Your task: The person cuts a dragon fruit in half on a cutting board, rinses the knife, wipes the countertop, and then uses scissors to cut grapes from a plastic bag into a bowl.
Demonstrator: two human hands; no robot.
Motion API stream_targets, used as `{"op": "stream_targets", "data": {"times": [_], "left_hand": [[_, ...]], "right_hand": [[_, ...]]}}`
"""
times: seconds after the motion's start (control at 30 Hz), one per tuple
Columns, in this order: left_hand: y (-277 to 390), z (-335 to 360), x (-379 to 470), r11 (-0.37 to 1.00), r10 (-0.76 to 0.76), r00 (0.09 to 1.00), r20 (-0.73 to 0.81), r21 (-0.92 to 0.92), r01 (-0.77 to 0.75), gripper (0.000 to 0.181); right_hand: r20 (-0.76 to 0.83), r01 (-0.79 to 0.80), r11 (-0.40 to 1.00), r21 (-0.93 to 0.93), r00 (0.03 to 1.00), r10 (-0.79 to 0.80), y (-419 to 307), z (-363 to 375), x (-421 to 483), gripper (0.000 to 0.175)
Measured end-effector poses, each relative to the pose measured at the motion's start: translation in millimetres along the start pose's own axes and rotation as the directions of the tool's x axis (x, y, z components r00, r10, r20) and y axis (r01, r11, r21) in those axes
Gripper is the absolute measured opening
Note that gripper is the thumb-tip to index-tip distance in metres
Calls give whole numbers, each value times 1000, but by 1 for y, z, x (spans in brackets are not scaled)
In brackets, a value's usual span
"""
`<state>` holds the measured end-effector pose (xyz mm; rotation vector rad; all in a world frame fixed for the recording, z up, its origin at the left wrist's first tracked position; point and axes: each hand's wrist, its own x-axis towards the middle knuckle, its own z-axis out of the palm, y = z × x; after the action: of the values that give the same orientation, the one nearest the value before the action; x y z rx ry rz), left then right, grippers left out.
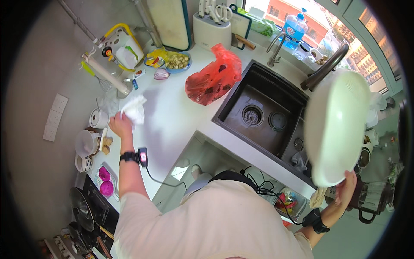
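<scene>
My left hand (121, 125) grips a crumpled white tissue or cloth (134, 110) over the white countertop (168, 113). Close by that hand stands a white roll (98, 118). On the other side, my right hand (346, 189) holds a pale green plastic basin (338, 126) by its lower rim. The basin is tipped on its side, and its inside cannot be seen. It hides the right part of the dark sink (258, 129) and some of the counter behind.
A red plastic bag (215, 77) with dark contents lies left of the sink. A dark faucet (326, 66) rises behind the basin. A knife block (212, 30) stands at the back. Lower left, a tray of purple food (106, 187) sits near pans (82, 208). Cables (263, 187) hang by my waist.
</scene>
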<state>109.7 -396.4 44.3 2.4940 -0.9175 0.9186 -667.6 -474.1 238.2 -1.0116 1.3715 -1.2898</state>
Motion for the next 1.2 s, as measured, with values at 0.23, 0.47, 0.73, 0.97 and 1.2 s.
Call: {"op": "stream_targets", "data": {"times": [0.23,0.47,0.73,0.97,1.2], "left_hand": [[3,76,46,971,-236,940,244,36,235,19],[-22,146,24,981,-39,845,533,-140,134,38],[-97,54,-20,156,-214,642,736,-623,766,64],[-96,-74,-54,223,-186,660,728,-623,750,55],[-39,-154,-9,324,53,788,614,-757,567,52]], "right_hand": [[431,-257,903,-345,811,396,29,195,-17,29],[650,-156,840,-520,565,508,98,344,-23,30],[708,-169,856,-488,498,501,168,432,-35,31],[752,-73,879,-472,487,444,197,474,-49,29],[748,581,722,-377,650,-132,156,454,-22,36]]}}
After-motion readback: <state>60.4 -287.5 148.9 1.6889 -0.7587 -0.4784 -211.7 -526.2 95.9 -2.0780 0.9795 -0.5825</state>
